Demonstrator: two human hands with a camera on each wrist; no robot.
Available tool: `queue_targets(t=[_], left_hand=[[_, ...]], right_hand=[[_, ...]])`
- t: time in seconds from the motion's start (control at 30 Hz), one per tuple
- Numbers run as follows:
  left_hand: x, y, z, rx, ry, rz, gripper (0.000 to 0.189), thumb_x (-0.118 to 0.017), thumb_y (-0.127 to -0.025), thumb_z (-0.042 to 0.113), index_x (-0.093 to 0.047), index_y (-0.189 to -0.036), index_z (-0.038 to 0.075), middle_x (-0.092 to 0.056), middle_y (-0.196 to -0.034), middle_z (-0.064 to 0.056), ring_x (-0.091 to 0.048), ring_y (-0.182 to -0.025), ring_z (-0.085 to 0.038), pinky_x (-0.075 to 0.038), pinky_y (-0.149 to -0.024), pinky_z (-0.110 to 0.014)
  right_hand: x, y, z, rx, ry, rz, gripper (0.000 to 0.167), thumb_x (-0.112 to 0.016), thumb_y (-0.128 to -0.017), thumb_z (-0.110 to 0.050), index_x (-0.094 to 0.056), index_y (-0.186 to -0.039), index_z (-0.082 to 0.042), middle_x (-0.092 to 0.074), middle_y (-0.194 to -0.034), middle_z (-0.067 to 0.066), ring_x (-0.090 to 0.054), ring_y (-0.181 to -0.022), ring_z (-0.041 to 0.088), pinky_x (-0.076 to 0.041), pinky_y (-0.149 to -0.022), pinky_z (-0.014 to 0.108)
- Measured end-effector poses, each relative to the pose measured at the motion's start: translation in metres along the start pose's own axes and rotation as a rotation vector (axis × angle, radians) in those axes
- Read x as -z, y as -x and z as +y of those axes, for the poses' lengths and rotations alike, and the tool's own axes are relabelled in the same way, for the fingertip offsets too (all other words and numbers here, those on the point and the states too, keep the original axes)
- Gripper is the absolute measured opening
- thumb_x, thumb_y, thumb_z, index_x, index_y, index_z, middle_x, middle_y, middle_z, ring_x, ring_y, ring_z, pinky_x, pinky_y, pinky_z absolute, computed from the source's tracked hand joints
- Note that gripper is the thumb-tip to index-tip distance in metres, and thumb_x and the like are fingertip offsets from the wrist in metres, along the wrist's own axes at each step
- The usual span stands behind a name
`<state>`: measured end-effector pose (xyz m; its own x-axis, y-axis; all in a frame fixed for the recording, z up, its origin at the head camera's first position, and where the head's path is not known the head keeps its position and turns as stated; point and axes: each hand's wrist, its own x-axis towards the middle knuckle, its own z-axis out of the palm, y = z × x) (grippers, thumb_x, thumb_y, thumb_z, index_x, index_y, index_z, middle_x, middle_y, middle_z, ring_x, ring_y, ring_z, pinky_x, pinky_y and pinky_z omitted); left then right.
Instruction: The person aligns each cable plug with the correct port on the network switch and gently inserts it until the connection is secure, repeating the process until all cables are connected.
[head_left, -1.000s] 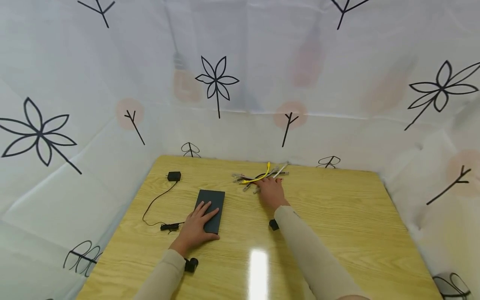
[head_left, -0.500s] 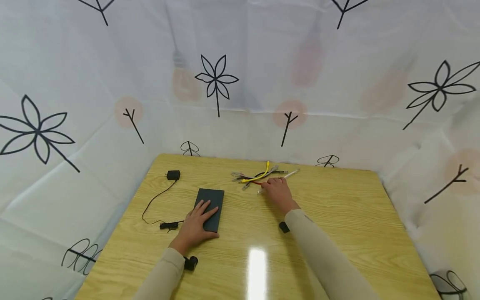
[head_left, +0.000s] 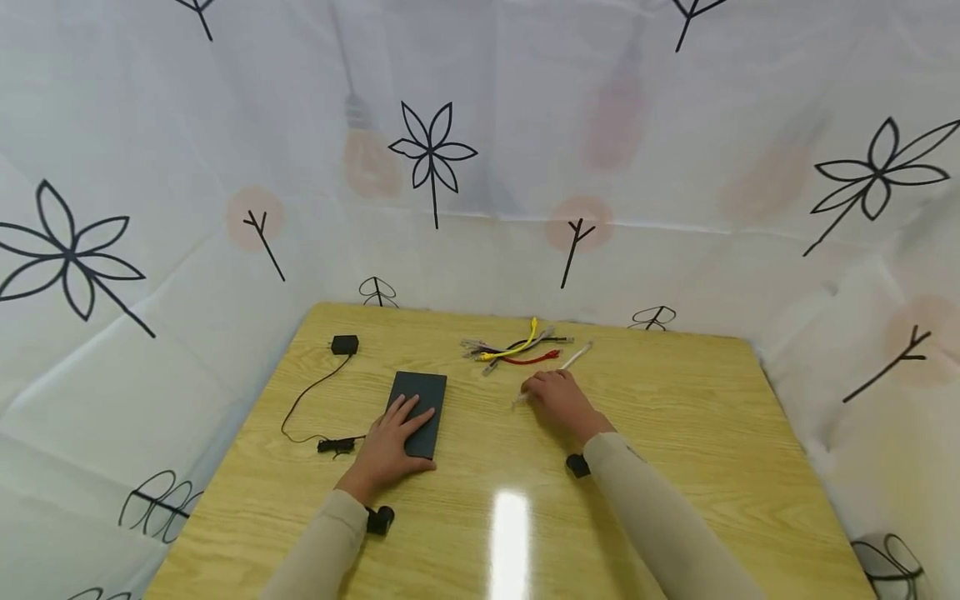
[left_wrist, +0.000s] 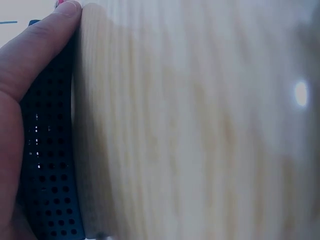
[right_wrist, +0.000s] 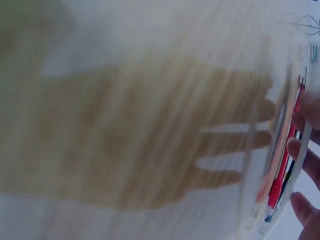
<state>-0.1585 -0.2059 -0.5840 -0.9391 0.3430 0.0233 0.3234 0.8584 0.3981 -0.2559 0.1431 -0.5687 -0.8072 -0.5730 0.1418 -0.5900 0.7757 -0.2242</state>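
My left hand (head_left: 386, 450) rests on a flat dark box (head_left: 422, 385), fingers spread over its top. In the left wrist view the thumb lies along the box's perforated side (left_wrist: 50, 150). Farther right, my right hand (head_left: 564, 402) pinches a short white network cable (head_left: 579, 354), whose ends stick out on both sides of the fingers. The right wrist view shows the fingertips (right_wrist: 296, 146) on this white cable. Just behind lies a pile of short cables, among them a yellow cable (head_left: 517, 351) and a red cable (head_left: 536, 360).
A black power adapter (head_left: 345, 344) lies at the back left. Its thin cord (head_left: 295, 408) runs to a tied black bundle (head_left: 334, 446) beside the box. The wooden table (head_left: 675, 467) meets a white patterned cloth (head_left: 487, 267) at the back and sides.
My right hand has drawn the white cable out of the pile, toward me and slightly right. The red cable shows more fully now. My left hand stays on the box.
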Motion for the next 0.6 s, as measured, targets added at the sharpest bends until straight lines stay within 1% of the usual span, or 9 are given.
queue_targets(t=[0.17,0.23,0.4,0.47,0.53,0.6], left_hand=[[0.001,0.000,0.000,-0.001,-0.001,0.002,0.091,-0.073,-0.073,0.064,-0.036,-0.150,0.035,-0.021,-0.162,-0.001,-0.012,-0.151,-0.030,-0.026,-0.111,-0.065],[0.001,0.000,0.000,-0.001,-0.003,0.007,0.091,-0.073,-0.073,0.064,-0.037,-0.150,0.034,-0.022,-0.162,-0.001,-0.013,-0.151,-0.031,-0.026,-0.111,-0.064],[0.003,-0.001,0.002,0.004,-0.002,-0.007,0.091,-0.072,-0.073,0.064,-0.035,-0.151,0.035,-0.021,-0.162,-0.001,-0.011,-0.152,-0.030,-0.025,-0.112,-0.064],[0.003,-0.002,0.001,0.009,-0.006,-0.014,0.091,-0.072,-0.073,0.065,-0.034,-0.151,0.035,-0.020,-0.163,-0.001,-0.010,-0.152,-0.029,-0.024,-0.113,-0.064],[0.002,-0.002,0.001,0.011,-0.007,-0.009,0.091,-0.072,-0.073,0.065,-0.035,-0.151,0.035,-0.020,-0.163,0.000,-0.010,-0.152,-0.029,-0.024,-0.113,-0.063],[0.001,-0.001,0.001,0.012,-0.012,0.000,0.091,-0.072,-0.072,0.066,-0.035,-0.151,0.036,-0.020,-0.163,0.000,-0.011,-0.152,-0.029,-0.025,-0.113,-0.063]], right_hand=[[-0.003,0.006,-0.001,-0.038,-0.157,-0.034,0.013,-0.061,-0.096,-0.021,-0.069,-0.106,-0.022,-0.071,-0.104,-0.006,-0.064,-0.104,0.020,-0.035,-0.106,0.051],[-0.003,0.008,-0.002,-0.044,-0.203,-0.042,0.013,-0.062,-0.096,-0.024,-0.069,-0.106,-0.023,-0.071,-0.103,-0.008,-0.065,-0.102,0.018,-0.037,-0.105,0.049],[-0.003,0.013,-0.007,-0.020,-0.295,-0.053,0.014,-0.065,-0.093,-0.024,-0.071,-0.106,-0.021,-0.071,-0.101,-0.006,-0.066,-0.098,0.016,-0.050,-0.093,0.039],[-0.004,0.015,-0.009,-0.009,-0.344,-0.060,0.015,-0.064,-0.094,-0.023,-0.071,-0.107,-0.020,-0.071,-0.102,-0.005,-0.066,-0.098,0.015,-0.053,-0.089,0.038],[-0.005,0.017,-0.010,-0.007,-0.389,-0.063,0.015,-0.064,-0.094,-0.023,-0.070,-0.108,-0.019,-0.071,-0.103,-0.004,-0.066,-0.098,0.015,-0.053,-0.088,0.037],[-0.006,0.018,-0.012,-0.033,-0.445,-0.075,0.013,-0.064,-0.094,-0.024,-0.069,-0.107,-0.023,-0.070,-0.103,-0.006,-0.066,-0.098,0.014,-0.053,-0.087,0.037]])
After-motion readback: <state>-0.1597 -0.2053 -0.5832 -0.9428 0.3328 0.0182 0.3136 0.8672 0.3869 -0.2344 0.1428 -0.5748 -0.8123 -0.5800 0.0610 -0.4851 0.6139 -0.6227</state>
